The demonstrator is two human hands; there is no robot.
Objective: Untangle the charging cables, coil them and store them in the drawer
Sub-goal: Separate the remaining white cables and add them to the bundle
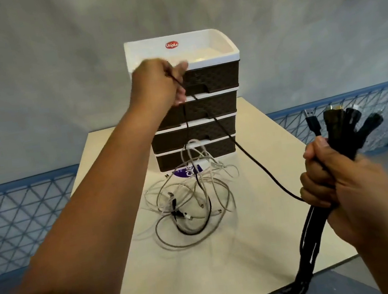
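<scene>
the grey wall and a blue mesh fence close the room behind a pale desk that fills the middle. at the desk's far edge stands a drawer unit of four dark woven drawers under a white top tray, all drawers pushed in, so storage looks not yet begun. the right hand, off the desk's right edge, is clenched round a bundle of black cables with plugs fanned above the fist and tails hanging below, likely kept gathered as the sorted lot. the left hand, raised before the top drawer, pinches a single black cable and holds it high, seemingly to draw it free of the tangle of white cables lying at the desk's centre, just before the unit's foot.
</scene>
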